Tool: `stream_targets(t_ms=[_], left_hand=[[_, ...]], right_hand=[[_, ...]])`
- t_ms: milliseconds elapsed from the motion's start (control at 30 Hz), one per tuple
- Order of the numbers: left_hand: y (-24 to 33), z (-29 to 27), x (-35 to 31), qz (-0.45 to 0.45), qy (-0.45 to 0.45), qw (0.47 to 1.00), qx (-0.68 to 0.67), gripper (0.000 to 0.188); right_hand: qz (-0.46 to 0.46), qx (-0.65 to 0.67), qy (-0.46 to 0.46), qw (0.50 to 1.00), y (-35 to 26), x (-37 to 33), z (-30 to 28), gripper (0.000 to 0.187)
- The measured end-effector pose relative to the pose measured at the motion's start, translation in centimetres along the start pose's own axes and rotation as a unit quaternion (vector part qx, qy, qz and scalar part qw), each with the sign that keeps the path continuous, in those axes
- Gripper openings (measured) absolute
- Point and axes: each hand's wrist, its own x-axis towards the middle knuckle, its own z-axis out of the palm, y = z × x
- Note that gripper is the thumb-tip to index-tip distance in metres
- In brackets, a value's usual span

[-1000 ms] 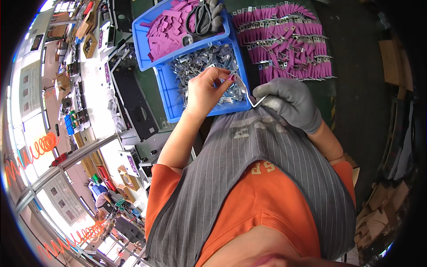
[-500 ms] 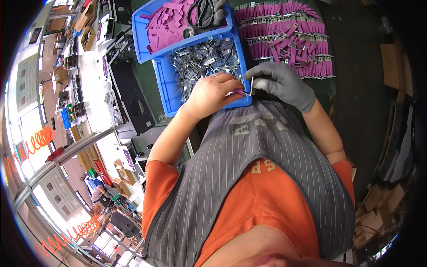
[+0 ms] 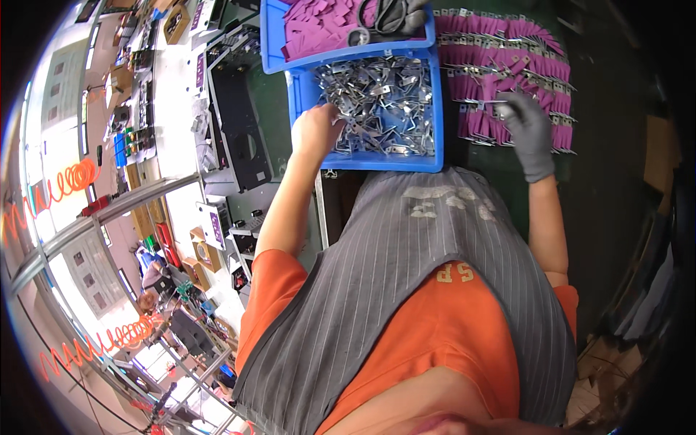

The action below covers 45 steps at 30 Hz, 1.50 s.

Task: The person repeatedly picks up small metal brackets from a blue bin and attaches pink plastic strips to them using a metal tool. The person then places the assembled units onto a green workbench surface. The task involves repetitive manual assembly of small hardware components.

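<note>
My bare left hand (image 3: 315,135) reaches over the left wall of a blue bin (image 3: 438,138) filled with loose bent metal brackets (image 3: 377,101). Its fingers are bent at the edge of the pile, thumb and fingers apart; no held piece shows. Off to the right, my right hand (image 3: 531,136) wears a grey glove. Its closed fingertips are at rows of metal brackets with purple sleeves (image 3: 536,71); what they pinch, if anything, is unclear.
A second blue bin (image 3: 274,36), behind the first and overlapping it, holds flat purple pieces (image 3: 319,29) and a dark grey glove (image 3: 413,16). Black metal frames (image 3: 243,109) lie left of the bins. Cardboard boxes (image 3: 609,377) are at the lower right.
My hands have parted from the L-shaped bracket they held together. The left has moved left to the bracket bin, the right over to the purple-sleeved rows. The whole view has shifted.
</note>
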Motion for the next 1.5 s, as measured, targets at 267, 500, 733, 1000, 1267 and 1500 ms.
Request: stream_targets(t_ms=[267, 500, 733, 1000, 1267, 1500], left_hand=[[-3.3, 5.5, 0.6, -0.114, -0.157, 0.979, 0.069, 0.029], [-1.4, 3.0, -0.1, -0.064, -0.145, 0.987, -0.008, 0.034], [4.0, -3.3, -2.7, 0.114, -0.227, 0.870, -0.423, 0.010], [5.9, -5.5, -0.9, 0.191, -0.105, 0.920, -0.327, 0.018], [-3.2, -7.9, 11.2, 0.083, 0.231, 0.969, -0.013, 0.015], [-5.2, -6.9, 16.9, 0.117, 0.159, 0.975, 0.104, 0.025]], right_hand=[[0.078, 0.034, 0.102, 0.991, 5.6, 0.3, -1.8, 0.029], [0.042, 0.118, -0.018, 0.992, 0.7, -0.5, 2.5, 0.027], [0.080, 0.414, -0.237, 0.875, -4.2, -1.1, 5.6, 0.044], [0.135, 0.480, -0.345, 0.796, -6.2, -0.1, 4.7, 0.036], [0.202, 0.483, -0.308, 0.794, -4.6, -2.2, 6.1, 0.030], [0.224, 0.468, -0.303, 0.799, -3.6, -3.1, 6.8, 0.028]])
